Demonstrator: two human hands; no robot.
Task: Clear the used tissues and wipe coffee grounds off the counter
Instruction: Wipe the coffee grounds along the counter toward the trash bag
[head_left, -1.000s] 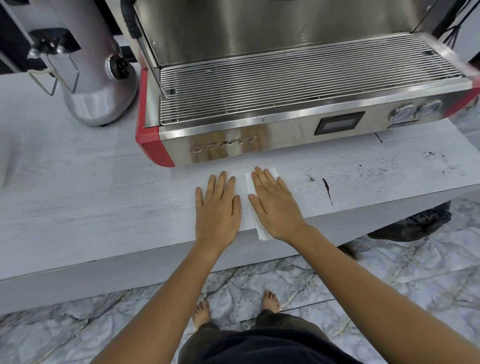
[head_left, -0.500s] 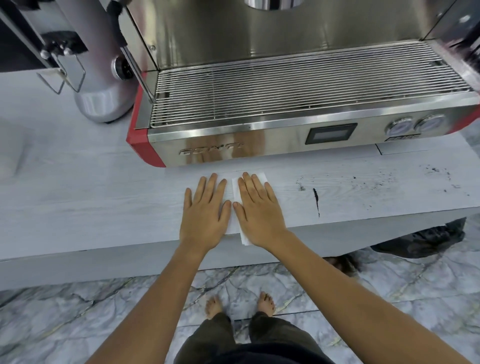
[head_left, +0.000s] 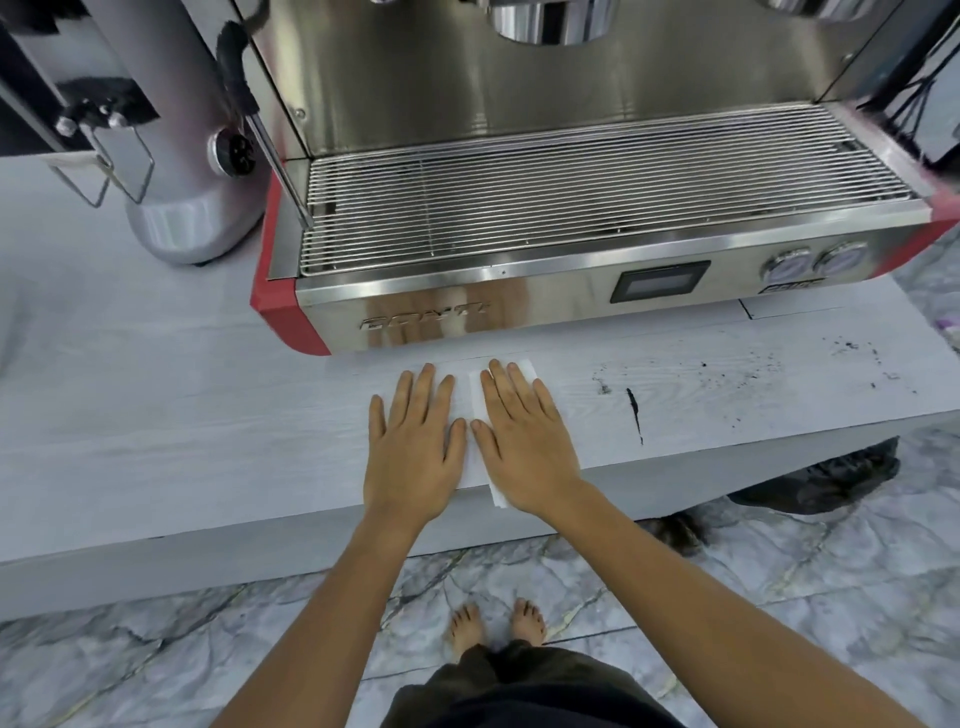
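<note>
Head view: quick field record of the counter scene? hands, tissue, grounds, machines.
left hand: flat, fingers straight, on counter and tissue's left part
right hand: flat, pressing the tissue
tissue: white, spread flat, one corner over the counter's front edge
coffee grounds: dark streak and scattered specks right of the hands, unwiped
espresso machine: behind the hands
grinder: back left

Two hands, one tissue, one espresso machine, one grinder.

floor: grey marble tiles | bench: pale grey woodgrain
</note>
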